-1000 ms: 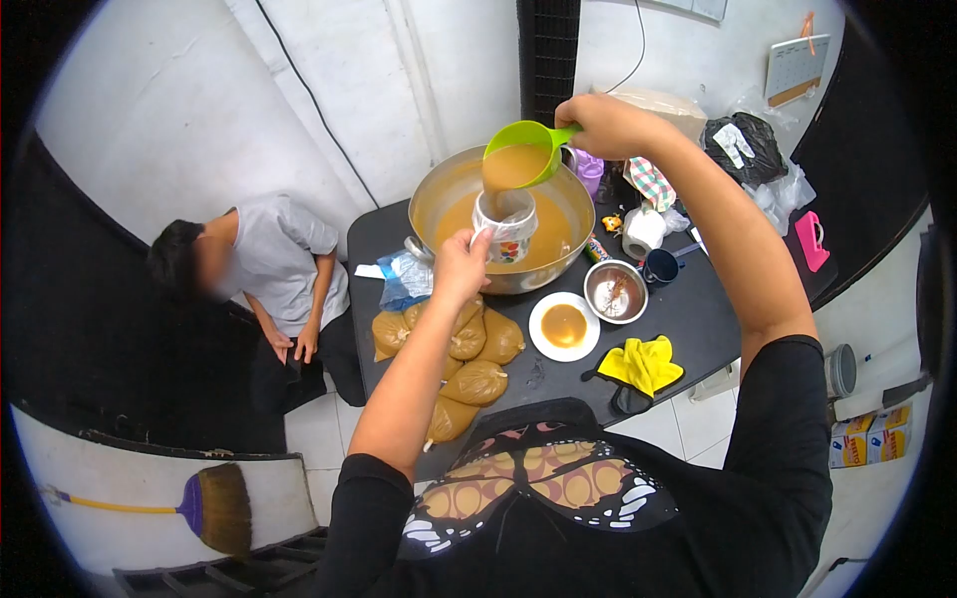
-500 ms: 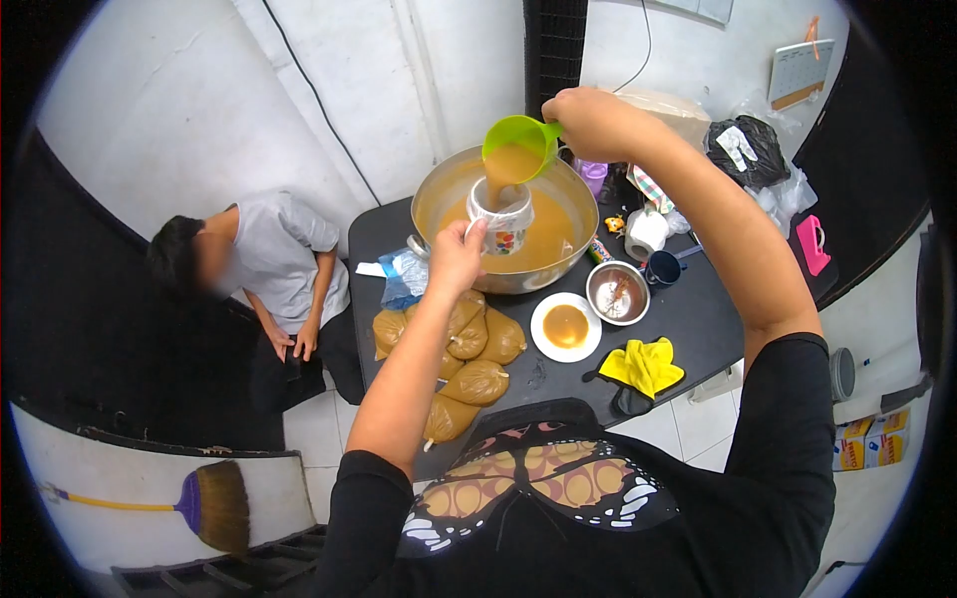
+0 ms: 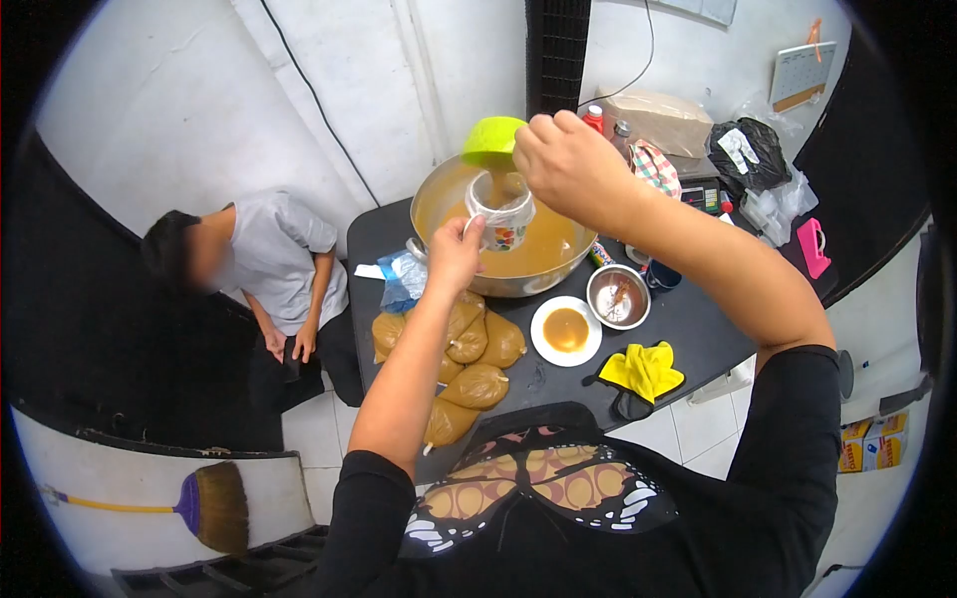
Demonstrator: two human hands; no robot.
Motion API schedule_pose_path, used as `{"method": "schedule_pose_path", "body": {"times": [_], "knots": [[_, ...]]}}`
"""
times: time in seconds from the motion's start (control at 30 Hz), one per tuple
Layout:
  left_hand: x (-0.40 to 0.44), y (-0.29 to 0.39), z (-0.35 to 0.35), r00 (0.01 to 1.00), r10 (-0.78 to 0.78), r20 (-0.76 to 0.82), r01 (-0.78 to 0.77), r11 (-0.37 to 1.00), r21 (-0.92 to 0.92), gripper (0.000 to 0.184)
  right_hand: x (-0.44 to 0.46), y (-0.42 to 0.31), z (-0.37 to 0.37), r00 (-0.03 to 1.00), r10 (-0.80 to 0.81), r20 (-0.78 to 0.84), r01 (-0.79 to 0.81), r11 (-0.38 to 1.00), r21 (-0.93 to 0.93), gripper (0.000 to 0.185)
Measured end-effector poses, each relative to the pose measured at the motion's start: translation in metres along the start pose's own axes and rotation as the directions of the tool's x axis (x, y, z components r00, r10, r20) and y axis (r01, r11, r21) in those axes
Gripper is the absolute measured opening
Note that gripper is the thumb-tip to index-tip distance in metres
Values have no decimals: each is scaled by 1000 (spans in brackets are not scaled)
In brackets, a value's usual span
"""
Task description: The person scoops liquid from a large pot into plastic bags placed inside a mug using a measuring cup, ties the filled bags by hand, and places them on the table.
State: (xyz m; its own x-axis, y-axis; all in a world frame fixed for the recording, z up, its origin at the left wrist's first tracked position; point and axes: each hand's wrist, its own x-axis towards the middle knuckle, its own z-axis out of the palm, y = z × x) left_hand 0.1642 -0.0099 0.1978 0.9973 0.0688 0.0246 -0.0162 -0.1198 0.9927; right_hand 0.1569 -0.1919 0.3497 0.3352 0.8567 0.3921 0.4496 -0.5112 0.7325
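Note:
In my left hand [image 3: 457, 255] is a small clear tub [image 3: 506, 237] with a fruit print, held by its side above the big metal pot [image 3: 510, 286]. A thin plastic bag appears to line the tub and fold over its rim. My right hand [image 3: 563, 164] grips the handle of a green dipper [image 3: 490, 142], tipped steeply over the tub's mouth. Brown sauce [image 3: 560, 237] fills part of the pot. My right hand hides the dipper's handle. Several tied bags of brown sauce [image 3: 477, 385] lie in front of the pot.
Right of the bags stand a white plate [image 3: 538, 339] with sauce and a metal bowl [image 3: 618, 317]. A yellow cloth [image 3: 643, 369] lies near the table's front edge. Blue plastic [image 3: 404, 281] rests left of the pot. A seated person [image 3: 289, 249] is at the left.
The green dipper has tipped further over and shifted left, and the sauce stream has thinned. My right hand has moved down and left. My left hand and the tub stay nearly still.

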Motion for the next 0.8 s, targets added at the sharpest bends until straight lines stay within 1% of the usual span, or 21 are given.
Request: {"method": "schedule_pose_path", "body": {"times": [0.07,0.17,0.2,0.27,0.3,0.37,0.47,0.57,0.6,0.63,0.7,0.77,0.8], "knots": [[2,0,0,1000,-8,-2,8,1000,-6,28,-3,-5,-1,999,-50,-22,49,998,-49,12],[4,-4,0,1000,-16,5,16,1000,-16,28,-8,-8,10,999,35,-27,-33,998,53,9],[6,-5,1,1000,-19,9,19,1000,-20,28,-11,-4,15,992,127,1,-125,979,163,9],[9,-8,1,1000,-21,16,22,999,-35,27,-17,7,30,952,294,82,-303,880,365,12],[11,-10,1,1000,-23,19,24,999,-42,27,-21,11,42,913,372,169,-406,780,476,15],[14,-14,-1,999,-22,24,23,999,-46,27,-30,17,69,804,469,364,-583,507,634,22],[20,-19,-3,999,-35,19,35,999,-36,27,-41,34,100,638,441,631,-751,178,635,29],[20,-21,-9,998,-60,-20,59,998,-26,27,-52,26,151,493,473,730,-817,-35,575,30],[16,-29,-13,999,-42,-31,41,999,-23,27,-61,9,186,519,490,700,-822,64,565,29],[16,-30,-16,998,-43,-36,43,999,-15,27,-60,-4,200,557,474,682,-823,205,530,27],[14,-36,-24,998,-33,-59,31,999,-39,27,-65,-48,245,562,387,731,-823,351,447,28],[13,-37,-33,996,-22,-82,16,998,-63,26,-64,-86,266,604,268,750,-752,503,426,28],[11,-37,-39,995,-18,-96,11,997,-74,26,-60,-103,273,609,238,757,-738,520,430,26]]}}
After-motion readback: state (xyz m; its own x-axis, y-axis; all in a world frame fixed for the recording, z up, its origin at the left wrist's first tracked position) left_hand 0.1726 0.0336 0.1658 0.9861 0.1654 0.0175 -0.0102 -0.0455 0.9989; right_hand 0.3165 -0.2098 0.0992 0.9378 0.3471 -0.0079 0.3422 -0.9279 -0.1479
